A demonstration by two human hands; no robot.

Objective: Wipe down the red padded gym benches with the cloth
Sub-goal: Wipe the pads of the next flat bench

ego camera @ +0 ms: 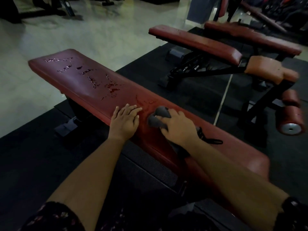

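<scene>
In the head view, my right hand [179,126] is curled around the dark cloth [157,118] and presses it onto the middle of the red bench [80,84]. My left hand [124,120] lies flat on the bench just beside the cloth, fingers straight, holding nothing. Beads and streaks of liquid [93,77] sit on the far half of the bench, well apart from the cloth.

The cloth is bunched into a small wad, so I judge each pass would cover only a narrow strip. That could leave streaks, or push liquid over the bench's edge onto the floor [66,30].

My left hand is braced near a damp-looking patch. If I lean on it, it could slide on the slick padding.

A black strap [208,139] lies on the bench by my right wrist and could get caught or dragged.

A second bench [196,42] waits beyond this bench, and a soaked cloth would only smear it.
</scene>
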